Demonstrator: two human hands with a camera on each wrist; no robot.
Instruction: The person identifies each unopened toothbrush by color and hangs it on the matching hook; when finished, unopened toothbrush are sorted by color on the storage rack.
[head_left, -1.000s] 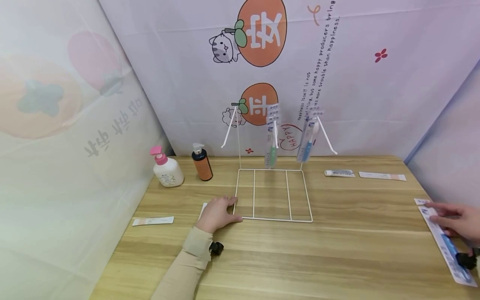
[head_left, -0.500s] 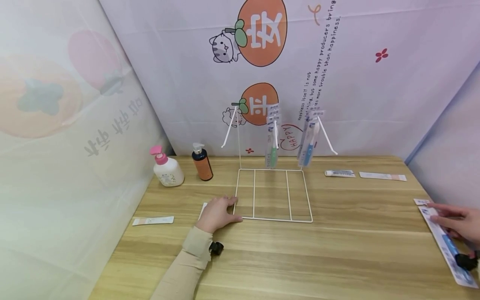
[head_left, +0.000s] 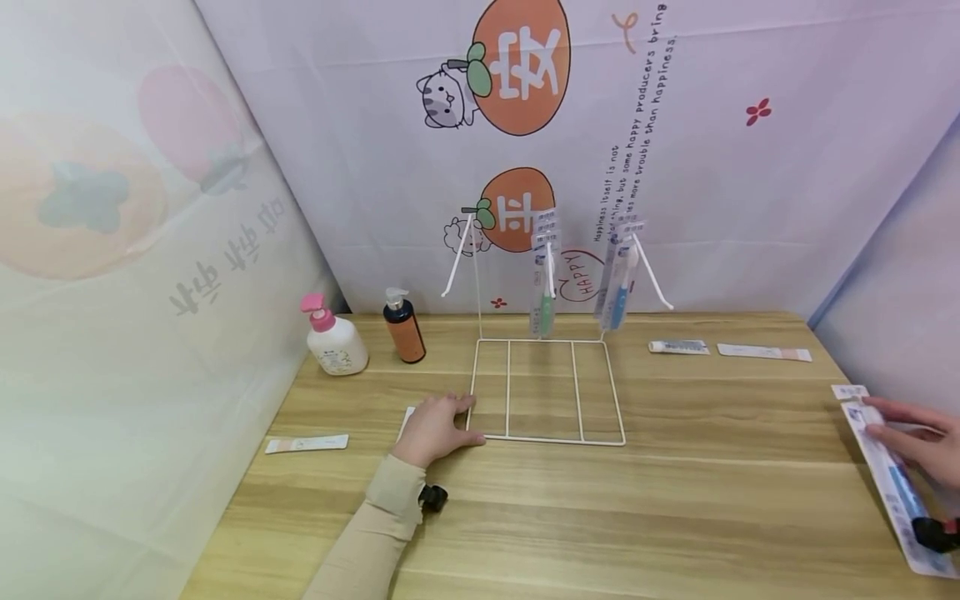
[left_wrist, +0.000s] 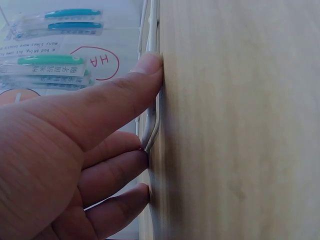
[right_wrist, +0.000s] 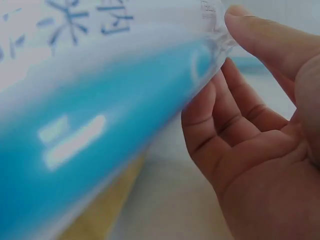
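My left hand (head_left: 433,427) holds the front left corner of a white wire display rack (head_left: 555,441). In the left wrist view the thumb presses on the rack's wire, with other fingers by its bent corner. At the far right, my right hand (head_left: 921,437) pinches a packaged blue toothbrush (right_wrist: 125,100) near its top, between thumb and fingers. This pack slants down toward the table's right edge, its lower part partly behind the black wrist camera. On the rack's middle hook hang packs with a green toothbrush (head_left: 547,312); on its right hook hangs a blue toothbrush (head_left: 619,307).
A white pump bottle (head_left: 336,346) and a dark pump bottle (head_left: 405,329) stand at the back left. A slim sachet (head_left: 307,443) lies at left. A small tube (head_left: 678,347) and another sachet (head_left: 763,352) lie at the back right. The rack's left hook (head_left: 456,262) juts forward bare.
My right hand has raised the top of the toothbrush pack slightly. The blue toothbrush on the right hook sways a little. My left hand stays in place.
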